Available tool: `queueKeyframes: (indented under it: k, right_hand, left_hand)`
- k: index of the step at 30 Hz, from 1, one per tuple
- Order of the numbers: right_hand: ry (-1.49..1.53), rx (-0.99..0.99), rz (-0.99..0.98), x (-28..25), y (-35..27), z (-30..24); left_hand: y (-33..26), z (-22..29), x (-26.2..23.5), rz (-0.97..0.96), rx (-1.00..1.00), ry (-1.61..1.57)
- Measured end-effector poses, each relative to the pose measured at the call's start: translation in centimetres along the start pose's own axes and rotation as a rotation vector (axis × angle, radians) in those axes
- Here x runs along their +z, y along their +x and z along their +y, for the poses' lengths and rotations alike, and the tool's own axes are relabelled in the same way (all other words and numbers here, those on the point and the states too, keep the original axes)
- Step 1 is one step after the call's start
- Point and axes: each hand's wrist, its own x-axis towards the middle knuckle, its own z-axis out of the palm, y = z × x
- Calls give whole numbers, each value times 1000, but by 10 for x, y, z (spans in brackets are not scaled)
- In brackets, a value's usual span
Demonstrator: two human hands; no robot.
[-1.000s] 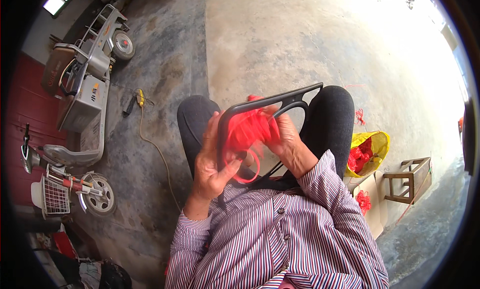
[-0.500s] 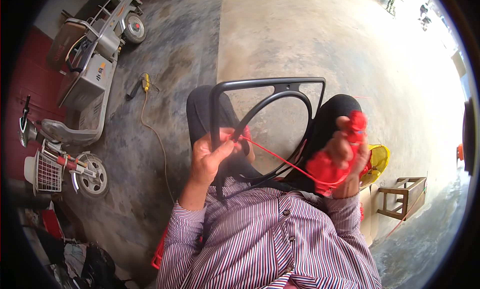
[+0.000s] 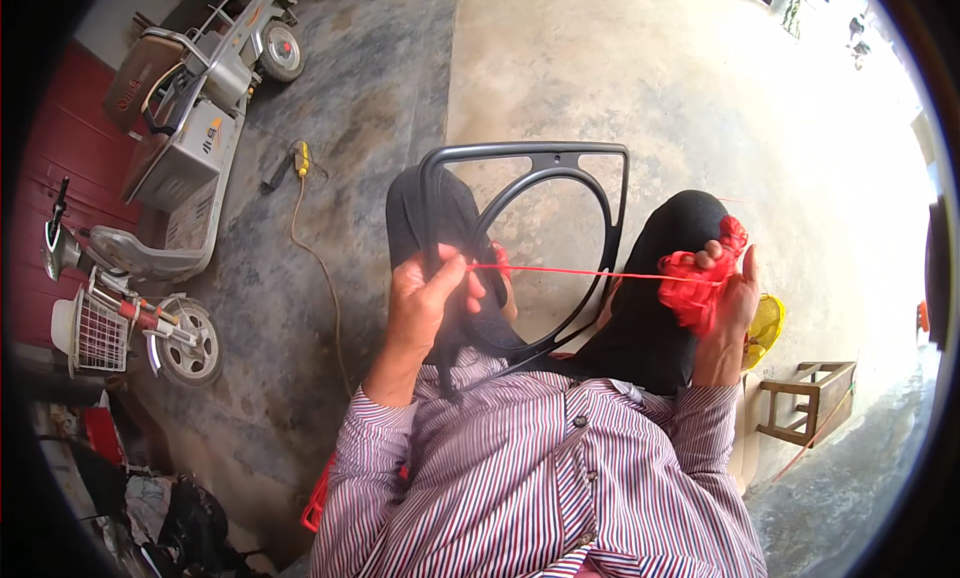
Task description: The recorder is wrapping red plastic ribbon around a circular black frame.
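One black frame [image 3: 530, 158], a rounded plastic piece with a large oval opening, is resting across the person's lap, and one red cord [image 3: 580, 272] is stretching taut across that opening from hand to hand. The left hand [image 3: 425, 303] is gripping the frame's left bar, fingers curled around it and pinching the cord's end against it. The right hand [image 3: 725, 298] is closing around one loose bundle of red cord [image 3: 695, 288] out over the right knee, well apart from the frame. Two parked vehicles are standing at the left: one grey three-wheeled cart [image 3: 190, 128] and one scooter [image 3: 120, 278] with a wire basket. One yellow cable [image 3: 315, 258] is trailing over the concrete floor [image 3: 620, 68] between them and the person. One yellow bag [image 3: 765, 323] is peeking out behind the right hand, and one small wooden stool [image 3: 810, 403] is sitting just beyond it.
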Motion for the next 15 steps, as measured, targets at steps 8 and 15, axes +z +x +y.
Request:
queueKeyframes:
  k: [8, 15]
  right_hand:
    - [-1019, 175, -359, 68, -16, 96]
    - [-1371, -326, -756, 84, 5, 143]
  left_hand:
    - [-9, -1, -1, -34, 136, -13]
    - [-13, 14, 13, -125, 191, 55]
